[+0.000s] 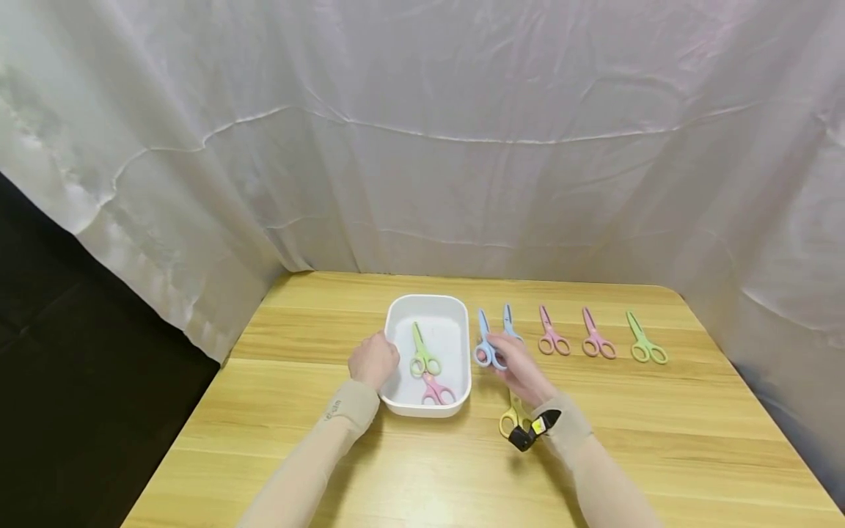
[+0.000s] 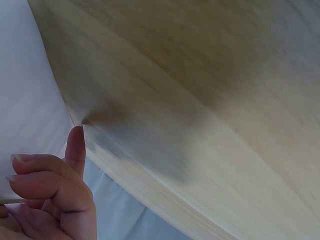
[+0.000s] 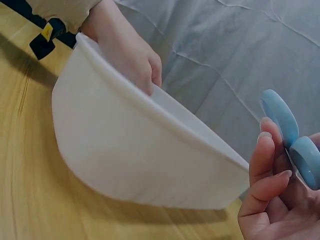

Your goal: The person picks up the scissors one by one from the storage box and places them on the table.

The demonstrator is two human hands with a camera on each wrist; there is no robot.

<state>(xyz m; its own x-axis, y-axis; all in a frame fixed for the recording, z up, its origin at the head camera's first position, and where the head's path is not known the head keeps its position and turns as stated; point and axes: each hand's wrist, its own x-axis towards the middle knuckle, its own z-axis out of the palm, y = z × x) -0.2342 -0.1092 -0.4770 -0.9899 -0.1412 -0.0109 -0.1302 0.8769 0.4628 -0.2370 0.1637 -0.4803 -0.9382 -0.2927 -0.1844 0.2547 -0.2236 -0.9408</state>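
My right hand (image 1: pixel 523 370) holds a pair of blue scissors (image 1: pixel 484 328) just right of the white plastic box (image 1: pixel 428 411). In the right wrist view its fingers curl at the blue handle loops (image 3: pixel 283 118). At the box's left rim, my left hand (image 1: pixel 373 360) grips the wall, fingers bent over the edge. Inside the box lie green scissors (image 1: pixel 419 342) and pink scissors (image 1: pixel 434 389). A second pair of blue scissors (image 1: pixel 507 318) lies behind my right hand, partly hidden. Yellow scissors (image 1: pixel 507 422) are partly covered by the right wrist.
Two pairs of pink scissors, one nearer (image 1: pixel 553 342) and one farther right (image 1: pixel 597 342), lie in a row with green scissors (image 1: pixel 646 347). The wooden table (image 1: pixel 297 330) ends at a pale curtain (image 1: pixel 422 191) behind.
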